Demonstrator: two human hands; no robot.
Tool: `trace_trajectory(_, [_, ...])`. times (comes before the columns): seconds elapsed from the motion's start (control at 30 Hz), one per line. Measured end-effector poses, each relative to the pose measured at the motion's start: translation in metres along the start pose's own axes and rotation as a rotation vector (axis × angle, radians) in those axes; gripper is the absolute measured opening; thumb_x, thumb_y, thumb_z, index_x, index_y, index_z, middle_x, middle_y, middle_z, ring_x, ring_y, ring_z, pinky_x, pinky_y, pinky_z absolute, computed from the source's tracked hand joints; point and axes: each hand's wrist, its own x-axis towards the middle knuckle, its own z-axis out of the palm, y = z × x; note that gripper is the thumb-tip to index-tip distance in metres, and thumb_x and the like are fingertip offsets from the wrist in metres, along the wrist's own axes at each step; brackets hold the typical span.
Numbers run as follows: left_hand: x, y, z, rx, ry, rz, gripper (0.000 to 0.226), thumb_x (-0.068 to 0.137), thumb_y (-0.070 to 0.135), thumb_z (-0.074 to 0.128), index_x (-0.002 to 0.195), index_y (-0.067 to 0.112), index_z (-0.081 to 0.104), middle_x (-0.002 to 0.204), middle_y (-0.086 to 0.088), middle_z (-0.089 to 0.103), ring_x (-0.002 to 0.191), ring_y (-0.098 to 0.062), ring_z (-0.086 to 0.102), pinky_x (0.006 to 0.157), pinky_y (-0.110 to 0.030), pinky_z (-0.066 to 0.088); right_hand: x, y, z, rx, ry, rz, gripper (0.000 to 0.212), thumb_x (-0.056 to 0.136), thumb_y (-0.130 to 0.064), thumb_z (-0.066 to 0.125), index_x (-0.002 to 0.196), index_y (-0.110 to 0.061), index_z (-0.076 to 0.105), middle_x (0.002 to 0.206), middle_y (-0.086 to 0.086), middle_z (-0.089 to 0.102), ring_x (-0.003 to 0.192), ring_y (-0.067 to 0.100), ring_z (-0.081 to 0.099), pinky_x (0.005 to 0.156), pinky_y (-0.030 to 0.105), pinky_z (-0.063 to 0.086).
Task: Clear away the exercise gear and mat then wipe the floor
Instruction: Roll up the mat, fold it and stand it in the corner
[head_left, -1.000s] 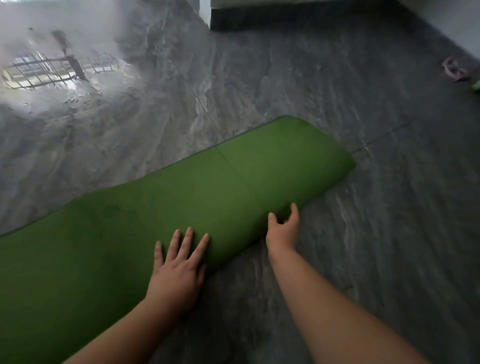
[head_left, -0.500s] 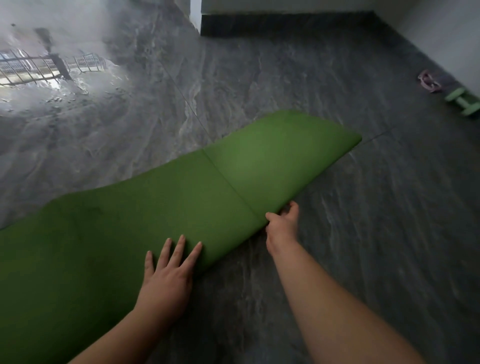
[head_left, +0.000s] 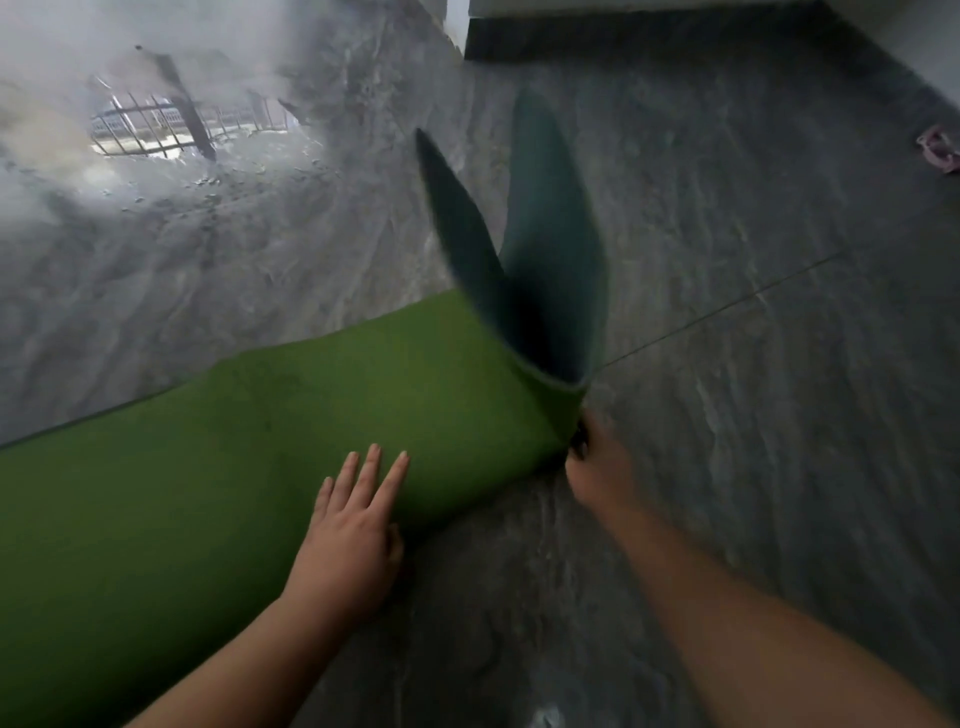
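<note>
A green exercise mat (head_left: 260, 426) lies across the grey floor from the lower left to the middle. Its right end (head_left: 550, 249) is folded upward and stands curled, showing a darker underside. My right hand (head_left: 597, 462) grips the mat's near edge at the base of that raised flap, fingers closed around it. My left hand (head_left: 353, 525) rests flat on the mat's near edge, fingers spread, palm down.
Glossy grey stone floor (head_left: 753, 415) surrounds the mat, with a bright window reflection (head_left: 171, 130) at the upper left. A small pink item (head_left: 937, 148) lies at the far right. A dark skirting and white wall (head_left: 623, 26) run along the top.
My right hand has closed on the mat's edge and lifted its right end, which lay flat before and now stands curled up. My left hand stays pressed on the mat.
</note>
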Motion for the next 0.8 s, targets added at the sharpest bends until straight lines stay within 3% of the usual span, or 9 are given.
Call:
trace_trajectory(0.1, [-0.017, -0.013, -0.003, 0.060, -0.023, -0.063, 0.076, 0.096, 0.036, 0.042, 0.156, 0.027, -0.004, 0.165, -0.006, -0.005, 0.150, -0.026, -0.015, 0.122, -0.041, -0.006, -0.008, 0.007, 0.008, -0.050, -0.056, -0.081, 0.064, 0.074, 0.003, 0.044, 0.134, -0.016, 0.057, 0.136, 0.010, 0.059, 0.123, 0.028, 0.055, 0.103, 0.029, 0.040])
trace_trajectory(0.2, [-0.034, -0.024, -0.007, 0.183, -0.092, -0.086, 0.075, 0.096, 0.044, 0.034, 0.158, 0.023, -0.002, 0.166, -0.008, -0.004, 0.151, -0.032, -0.013, 0.122, -0.047, -0.006, -0.019, -0.005, 0.017, -0.134, -0.019, -0.110, 0.044, 0.079, 0.006, 0.047, 0.118, -0.007, 0.062, 0.145, 0.008, 0.051, 0.127, 0.028, 0.051, 0.107, 0.033, 0.040])
trace_trajectory(0.27, [-0.044, -0.029, -0.009, 0.207, -0.126, -0.106, 0.076, 0.097, 0.041, 0.040, 0.157, 0.022, -0.003, 0.165, -0.003, -0.006, 0.149, -0.030, -0.019, 0.122, -0.049, -0.007, -0.029, -0.021, 0.025, -0.199, -0.012, -0.170, 0.038, 0.084, 0.002, 0.048, 0.120, -0.003, 0.059, 0.147, 0.011, 0.047, 0.131, 0.029, 0.046, 0.111, 0.038, 0.035])
trace_trajectory(0.37, [-0.054, -0.037, -0.012, 0.168, -0.084, -0.131, 0.078, 0.094, 0.036, 0.046, 0.157, 0.021, 0.002, 0.166, -0.003, -0.005, 0.150, -0.029, -0.017, 0.123, -0.045, -0.004, -0.044, -0.056, 0.040, -0.301, -0.057, -0.407, 0.047, 0.090, -0.014, 0.045, 0.137, -0.010, 0.050, 0.151, 0.007, 0.043, 0.140, 0.024, 0.037, 0.119, 0.046, 0.024])
trace_trajectory(0.53, [-0.074, -0.058, -0.015, 0.152, -0.030, -0.198, 0.080, 0.095, 0.033, 0.044, 0.157, 0.023, -0.006, 0.165, -0.004, -0.011, 0.150, -0.027, -0.016, 0.123, -0.043, -0.004, -0.078, -0.114, 0.077, -0.476, -0.145, -0.764, 0.061, 0.094, -0.042, 0.031, 0.153, -0.028, 0.027, 0.161, 0.002, 0.023, 0.149, 0.023, 0.017, 0.120, 0.054, 0.010])
trace_trajectory(0.7, [-0.089, -0.074, -0.015, 0.146, -0.024, -0.271, 0.080, 0.096, 0.037, 0.041, 0.156, 0.024, -0.011, 0.165, -0.005, -0.012, 0.151, -0.027, -0.015, 0.123, -0.047, -0.003, -0.108, -0.125, 0.117, -0.663, -0.294, -0.807, 0.063, 0.096, -0.054, 0.019, 0.154, -0.038, 0.001, 0.164, -0.006, -0.002, 0.151, 0.022, -0.005, 0.117, 0.060, -0.003])
trace_trajectory(0.8, [-0.093, -0.082, -0.012, 0.121, -0.045, -0.302, 0.080, 0.096, 0.038, 0.041, 0.155, 0.028, -0.012, 0.165, -0.005, -0.012, 0.151, -0.027, -0.013, 0.122, -0.048, -0.002, -0.116, -0.114, 0.134, -0.719, -0.360, -0.803, 0.066, 0.096, -0.054, 0.019, 0.155, -0.034, -0.003, 0.164, -0.005, -0.006, 0.151, 0.021, -0.006, 0.117, 0.057, -0.008])
